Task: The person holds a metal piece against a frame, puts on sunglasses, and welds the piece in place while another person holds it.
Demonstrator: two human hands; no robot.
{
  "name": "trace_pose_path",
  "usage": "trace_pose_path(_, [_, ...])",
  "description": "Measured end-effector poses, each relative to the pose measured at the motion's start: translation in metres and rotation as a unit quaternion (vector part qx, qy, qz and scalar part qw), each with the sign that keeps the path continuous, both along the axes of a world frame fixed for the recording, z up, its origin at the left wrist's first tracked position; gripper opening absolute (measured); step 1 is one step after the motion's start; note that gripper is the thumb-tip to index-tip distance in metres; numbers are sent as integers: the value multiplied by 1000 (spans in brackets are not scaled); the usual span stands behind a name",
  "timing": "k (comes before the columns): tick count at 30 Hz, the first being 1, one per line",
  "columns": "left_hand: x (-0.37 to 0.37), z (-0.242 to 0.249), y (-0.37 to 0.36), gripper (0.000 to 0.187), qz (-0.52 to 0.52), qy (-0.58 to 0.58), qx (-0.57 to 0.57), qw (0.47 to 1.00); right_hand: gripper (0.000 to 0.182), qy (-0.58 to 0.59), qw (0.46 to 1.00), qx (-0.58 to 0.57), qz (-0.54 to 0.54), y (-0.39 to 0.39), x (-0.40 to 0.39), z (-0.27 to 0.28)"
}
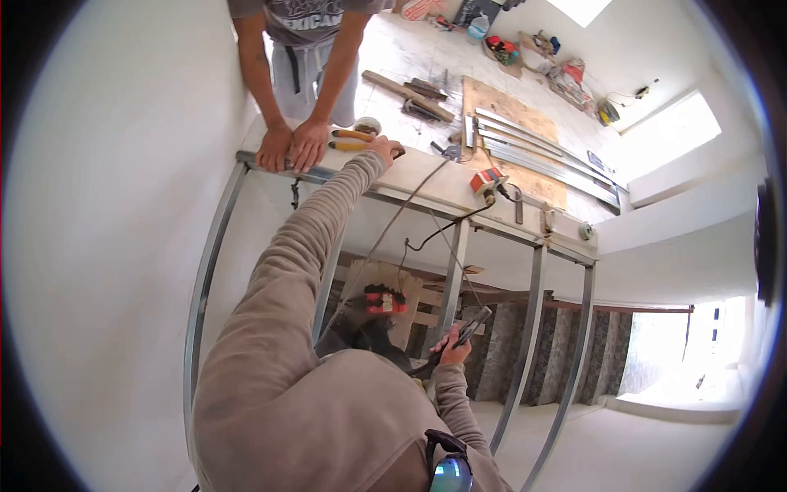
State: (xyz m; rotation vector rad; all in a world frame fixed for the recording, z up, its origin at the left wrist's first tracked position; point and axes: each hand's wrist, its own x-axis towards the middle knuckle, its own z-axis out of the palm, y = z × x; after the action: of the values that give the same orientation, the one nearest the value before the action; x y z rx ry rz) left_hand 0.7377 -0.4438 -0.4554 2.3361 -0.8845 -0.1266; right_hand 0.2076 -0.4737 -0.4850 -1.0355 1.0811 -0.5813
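Stretched far forward, my left hand (384, 150) is at the top ledge (426, 170) of a metal stud frame, its fingers closed around a small dark piece. Right beside it lie yellow-handled pliers (351, 140) and a white cup (368, 126) with small brown bits inside. Lower down, between the studs, my right hand (453, 348) grips a dark-handled tool with a grey end (471, 326); I cannot tell its exact kind. Near that hand runs a vertical metal stud (456, 271).
Another person's two hands (293, 148) press on the ledge's left end. A red and white box (489, 181) with a black cable stands on the ledge. Below are a red object (385, 300) and stairs (557, 353). Metal profiles (549, 160) lie on a board beyond.
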Motion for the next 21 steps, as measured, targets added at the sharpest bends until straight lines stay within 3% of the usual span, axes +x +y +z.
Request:
trace_pose_path(2, [-22,38,-16,22,15,47,78,996,25,-1,1000,-6,0,2,1,1])
trace_pose_path(3, [-6,9,-33,25,-45,52,82,994,24,10,1000,0,-3,3,2,2])
trace_pose_path(5, [-15,14,-44,27,-53,-9,88,995,25,16,1000,4,-18,4,4,6])
trace_pose_path(7, [-17,2,-59,27,25,15,0,1000,26,18,999,7,-30,6,5,12])
trace_pose_path(8, [-13,-3,-56,28,18,-76,-98,992,26,16,999,2,-29,7,2,11])
trace_pose_path(10, [-58,90,-33,32,51,96,-85,990,27,4,1000,-6,-22,5,1,6])
trace_pose_path(12, [-110,116,-15,37,-31,204,-217,954,27,-5,1000,-3,-27,4,0,0])
trace_pose_path(13, [-145,121,-5,30,-99,206,-254,940,27,-9,1000,-4,-28,2,0,-2])
trace_pose_path(14, [-174,122,8,18,-245,172,-293,908,27,-11,1000,-3,-29,4,-1,-3])
trace_pose_path(15, [-207,139,27,13,-365,162,-226,888,27,-8,999,0,-37,4,0,-1])
trace_pose_path(16, [-243,159,48,43,-441,206,-173,856,27,-9,999,6,-34,4,2,1])
trace_pose_path(17, [-273,165,67,62,-485,330,-120,801,27,-9,999,10,-31,3,3,2])
trace_pose_path(18, [-302,141,86,69,-520,447,-64,725,27,-7,999,14,-28,3,0,3])
trace_pose_path(19, [-316,146,102,71,-619,393,7,680,27,-10,1000,3,-13,1,-5,-7])
trace_pose_path(21, [-361,94,153,65,-692,252,73,672,27,-13,999,21,-22,0,-5,-10])
